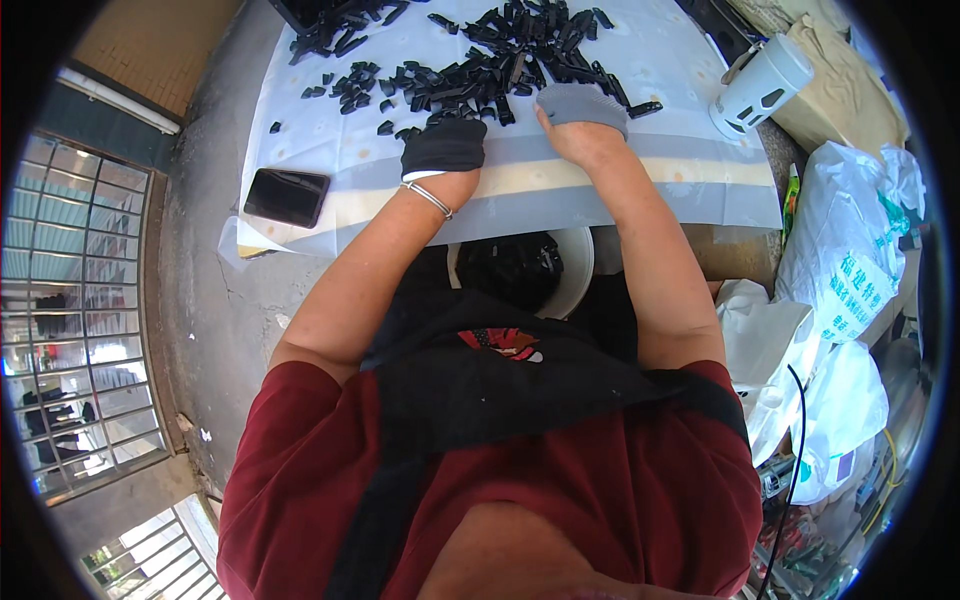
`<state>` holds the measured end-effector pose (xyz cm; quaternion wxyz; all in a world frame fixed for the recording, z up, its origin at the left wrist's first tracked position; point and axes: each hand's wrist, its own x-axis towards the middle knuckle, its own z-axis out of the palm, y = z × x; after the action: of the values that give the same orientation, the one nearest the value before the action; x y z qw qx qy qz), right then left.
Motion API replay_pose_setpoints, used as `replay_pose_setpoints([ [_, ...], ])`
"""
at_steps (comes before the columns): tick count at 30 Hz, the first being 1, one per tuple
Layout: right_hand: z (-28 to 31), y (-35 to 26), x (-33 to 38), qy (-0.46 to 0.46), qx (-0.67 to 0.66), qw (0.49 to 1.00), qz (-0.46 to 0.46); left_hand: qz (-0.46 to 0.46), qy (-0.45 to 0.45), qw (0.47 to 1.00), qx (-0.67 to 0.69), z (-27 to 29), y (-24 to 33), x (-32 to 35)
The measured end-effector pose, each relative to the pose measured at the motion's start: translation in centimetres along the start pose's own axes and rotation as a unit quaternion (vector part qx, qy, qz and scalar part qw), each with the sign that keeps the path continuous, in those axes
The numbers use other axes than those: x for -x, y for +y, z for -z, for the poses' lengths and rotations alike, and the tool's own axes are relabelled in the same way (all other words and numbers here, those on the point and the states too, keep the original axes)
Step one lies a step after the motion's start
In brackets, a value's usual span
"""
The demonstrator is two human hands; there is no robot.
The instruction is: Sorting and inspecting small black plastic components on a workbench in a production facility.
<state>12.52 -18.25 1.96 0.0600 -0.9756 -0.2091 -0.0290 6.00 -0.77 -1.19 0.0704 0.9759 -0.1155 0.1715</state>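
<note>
Bars of a window grille [85, 300] stand at the far left, beside grey concrete floor [230, 290]. A dark phone [287, 197] lies flat near the left edge of a table [700, 150] under a pale patterned cover. To its right, the left hand [445, 148] — in a black covering, with a silvery bangle [428, 200] at the wrist — reaches to the near side of a heap of small black pieces [470, 85]. The heap spreads over the far middle of the table, some pieces scattered off to the left. Below the near table edge, between the forearms, a white bucket [577, 270] holds something black and shiny. The right hand [583, 108], in a grey covering, rests at the heap's near right side. Its fingers and those of the left are hidden, so I cannot tell how wide either grip is or whether it holds a piece. Farther right, a pale tumbler [770, 85] leans outward, and white plastic bags [840, 240] crowd the right side.
</note>
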Motion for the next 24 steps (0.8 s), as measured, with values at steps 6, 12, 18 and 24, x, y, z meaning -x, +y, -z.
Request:
replay_pose_setpoints([
  [6,0.3,0.6,1.0,-0.009,0.067,0.997,0.032,-0.015,-0.047,0.998,0.028,0.6,0.3,0.9],
  [12,0.7,0.7,3.3,0.071,0.023,0.992,0.100,0.025,-0.012,0.983,0.183,1.7,0.2,2.5],
  [18,0.2,-2.8,8.9,0.104,-0.339,0.912,0.204,0.004,-0.046,0.949,0.312,3.8,0.1,3.9],
  [24,0.2,-4.0,10.3,0.086,-0.313,0.922,0.211,0.162,-0.269,0.794,0.521,5.7,0.6,5.0],
])
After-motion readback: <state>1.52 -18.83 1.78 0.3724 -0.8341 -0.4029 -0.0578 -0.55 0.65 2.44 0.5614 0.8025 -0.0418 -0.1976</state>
